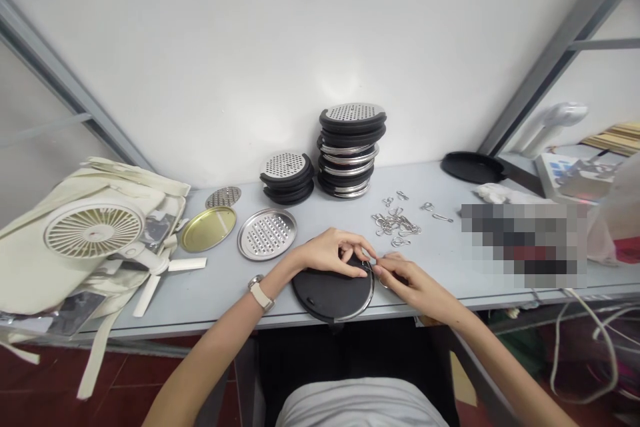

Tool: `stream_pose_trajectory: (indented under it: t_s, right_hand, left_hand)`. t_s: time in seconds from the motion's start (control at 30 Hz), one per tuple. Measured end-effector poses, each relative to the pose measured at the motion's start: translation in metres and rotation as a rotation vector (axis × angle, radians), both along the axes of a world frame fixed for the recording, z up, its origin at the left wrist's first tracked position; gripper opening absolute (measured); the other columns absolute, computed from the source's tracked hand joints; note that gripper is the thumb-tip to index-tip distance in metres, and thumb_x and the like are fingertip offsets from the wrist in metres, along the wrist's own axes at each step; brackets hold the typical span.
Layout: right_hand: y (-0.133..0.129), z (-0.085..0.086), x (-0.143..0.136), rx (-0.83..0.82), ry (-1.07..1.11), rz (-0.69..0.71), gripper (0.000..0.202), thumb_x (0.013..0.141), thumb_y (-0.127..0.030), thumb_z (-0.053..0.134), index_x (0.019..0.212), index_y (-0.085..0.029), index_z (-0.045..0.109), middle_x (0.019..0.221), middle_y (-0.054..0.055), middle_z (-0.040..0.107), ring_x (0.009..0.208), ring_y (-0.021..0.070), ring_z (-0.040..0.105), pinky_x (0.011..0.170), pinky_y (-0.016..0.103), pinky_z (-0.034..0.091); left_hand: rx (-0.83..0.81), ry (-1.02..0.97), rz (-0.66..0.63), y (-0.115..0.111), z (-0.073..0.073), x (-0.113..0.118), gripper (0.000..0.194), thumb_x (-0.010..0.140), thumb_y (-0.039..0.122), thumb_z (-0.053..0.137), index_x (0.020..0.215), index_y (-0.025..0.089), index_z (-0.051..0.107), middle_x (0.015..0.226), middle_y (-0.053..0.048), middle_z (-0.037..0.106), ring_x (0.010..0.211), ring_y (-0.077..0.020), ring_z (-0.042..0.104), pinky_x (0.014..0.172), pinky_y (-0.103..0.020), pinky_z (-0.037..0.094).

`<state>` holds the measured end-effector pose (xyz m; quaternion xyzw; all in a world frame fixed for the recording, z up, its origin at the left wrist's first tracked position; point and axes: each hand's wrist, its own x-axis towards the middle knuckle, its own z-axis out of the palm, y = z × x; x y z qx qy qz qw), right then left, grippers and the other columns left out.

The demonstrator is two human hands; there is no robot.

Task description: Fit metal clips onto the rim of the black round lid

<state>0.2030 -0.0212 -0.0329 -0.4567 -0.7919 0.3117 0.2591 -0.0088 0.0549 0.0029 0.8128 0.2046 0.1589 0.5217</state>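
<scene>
A black round disc [333, 293] lies at the front edge of the table, with a shiny metal rim along its right side. My left hand [340, 250] rests over its far right part; the thumb presses on the disc and the index finger bends over to the rim. At that same rim, my right hand [407, 280] pinches a small metal wire clip [369, 265], mostly covered by fingertips. Farther back on the right is a loose pile of metal wire clips [395, 221]. To the left lies a silver grater plate [267, 233] with raised slots.
Behind stand a short stack of black discs [287, 180] and a taller stack of black and silver discs [350, 153]. A gold lid [209, 228], perforated disc [223, 197] and white fan [95, 232] sit left. A black tray [473, 167] lies back right.
</scene>
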Motion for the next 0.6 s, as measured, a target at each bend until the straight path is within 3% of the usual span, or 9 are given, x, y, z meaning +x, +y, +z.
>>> stream_pose_trajectory:
  t_s: [0.13,0.27,0.47,0.6]
  right_hand:
    - [0.001,-0.001,0.006,-0.044,0.026,-0.018,0.041,0.097,-0.045,0.034,0.068,-0.019,0.047,0.069,0.0,0.046,0.069,0.0158,0.048,0.066,0.028,0.041]
    - [0.001,-0.001,0.005,-0.04,0.04,-0.033,0.04,0.097,-0.043,0.035,0.066,-0.02,0.044,0.067,-0.001,0.044,0.067,0.0156,0.047,0.065,0.028,0.04]
    - [-0.001,-0.003,-0.007,0.025,0.015,-0.08,0.04,0.098,-0.039,0.034,0.064,-0.02,0.04,0.062,-0.002,0.042,0.064,0.0153,0.045,0.067,0.029,0.039]
    - [0.001,-0.006,-0.006,0.05,-0.033,-0.037,0.039,0.098,-0.038,0.035,0.065,-0.02,0.043,0.062,-0.002,0.044,0.065,0.0158,0.045,0.072,0.031,0.039]
  left_hand:
    - [-0.033,0.009,-0.007,0.0,0.0,0.001,0.049,0.071,0.026,0.074,0.117,0.017,0.061,0.08,-0.001,0.064,0.052,-0.0037,0.044,0.058,-0.018,0.039]
    - [-0.02,-0.01,-0.007,-0.001,0.001,0.001,0.052,0.071,0.025,0.074,0.12,0.018,0.058,0.074,0.001,0.06,0.057,-0.0057,0.047,0.06,-0.018,0.039]
    - [0.003,0.025,0.029,0.001,0.0,0.001,0.054,0.07,0.026,0.075,0.121,0.02,0.057,0.087,-0.001,0.062,0.052,-0.003,0.039,0.059,-0.018,0.038]
    - [-0.007,-0.007,0.008,0.001,0.001,0.001,0.053,0.07,0.026,0.075,0.12,0.019,0.058,0.077,0.001,0.06,0.056,-0.0056,0.045,0.059,-0.018,0.039]
